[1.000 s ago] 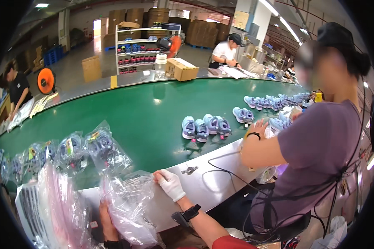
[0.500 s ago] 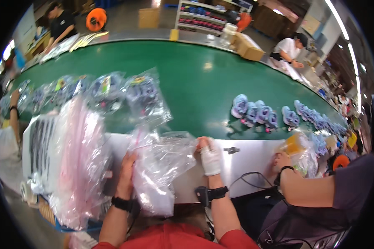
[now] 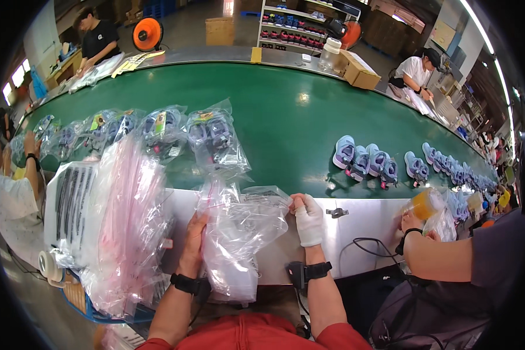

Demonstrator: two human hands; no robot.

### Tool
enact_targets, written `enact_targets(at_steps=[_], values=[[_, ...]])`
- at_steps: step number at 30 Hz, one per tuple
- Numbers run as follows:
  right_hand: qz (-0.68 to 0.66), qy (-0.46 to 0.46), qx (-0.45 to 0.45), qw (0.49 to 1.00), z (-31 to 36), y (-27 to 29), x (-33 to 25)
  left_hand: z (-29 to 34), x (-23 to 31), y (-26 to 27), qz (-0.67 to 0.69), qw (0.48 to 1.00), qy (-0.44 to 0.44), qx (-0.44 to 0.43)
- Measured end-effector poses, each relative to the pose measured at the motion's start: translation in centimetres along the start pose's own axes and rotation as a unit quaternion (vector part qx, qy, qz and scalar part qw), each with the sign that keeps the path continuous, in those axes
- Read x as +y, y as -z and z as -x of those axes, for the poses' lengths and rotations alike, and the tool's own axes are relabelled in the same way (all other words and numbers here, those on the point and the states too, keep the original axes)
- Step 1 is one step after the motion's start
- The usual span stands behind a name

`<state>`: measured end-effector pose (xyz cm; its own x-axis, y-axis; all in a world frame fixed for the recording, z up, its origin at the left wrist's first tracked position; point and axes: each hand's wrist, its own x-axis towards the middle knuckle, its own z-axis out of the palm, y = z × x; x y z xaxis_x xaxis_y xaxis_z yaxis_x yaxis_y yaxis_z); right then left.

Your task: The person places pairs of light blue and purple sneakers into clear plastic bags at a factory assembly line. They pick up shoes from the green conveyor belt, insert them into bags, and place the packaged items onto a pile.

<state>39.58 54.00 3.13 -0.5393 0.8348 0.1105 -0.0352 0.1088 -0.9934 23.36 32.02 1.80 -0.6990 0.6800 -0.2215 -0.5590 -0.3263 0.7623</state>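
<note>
A clear plastic bag (image 3: 239,230) is stretched between my two hands above the metal ledge. My left hand (image 3: 193,239) is closed on its left side, near a pinkish seal line. On the other side my right hand (image 3: 308,220), in a white glove with bare fingertips, pinches the bag's upper right corner. A pair of bagged blue shoes (image 3: 211,131) lies on the green belt beyond the bag. Beside my left arm a thick stack of clear bags with pink edges (image 3: 128,227) leans over a blue basket (image 3: 87,306).
Unbagged light-blue shoes (image 3: 360,158) stand on the green belt (image 3: 286,128) to the right, more bagged ones to the left. A small dark metal piece (image 3: 336,213) and a black cable (image 3: 367,240) lie on the ledge. At right, a co-worker's hand (image 3: 411,221) is beside an amber cylinder (image 3: 426,203).
The whole view has shifted slightly, and the scene sits further right. Both my hands keep their hold on the bag. The co-worker's second hand now shows near the clear plastic at right.
</note>
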Motion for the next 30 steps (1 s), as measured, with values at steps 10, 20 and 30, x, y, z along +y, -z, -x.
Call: enact_targets(at_steps=[10,20,30], values=[[0.003,0.006,0.005,1.000,0.0,0.7,0.2,0.4,0.0,-0.9,-0.007,1.000,-0.009,-0.018],[-0.134,0.039,-0.040,0.989,1.9,3.9,-8.5,3.0,2.8,-6.3,-0.060,0.997,-0.052,-0.012],[0.520,0.215,-0.247,0.788,2.7,-2.4,-12.4,12.6,9.3,-19.1,-0.456,0.844,-0.224,-0.169]])
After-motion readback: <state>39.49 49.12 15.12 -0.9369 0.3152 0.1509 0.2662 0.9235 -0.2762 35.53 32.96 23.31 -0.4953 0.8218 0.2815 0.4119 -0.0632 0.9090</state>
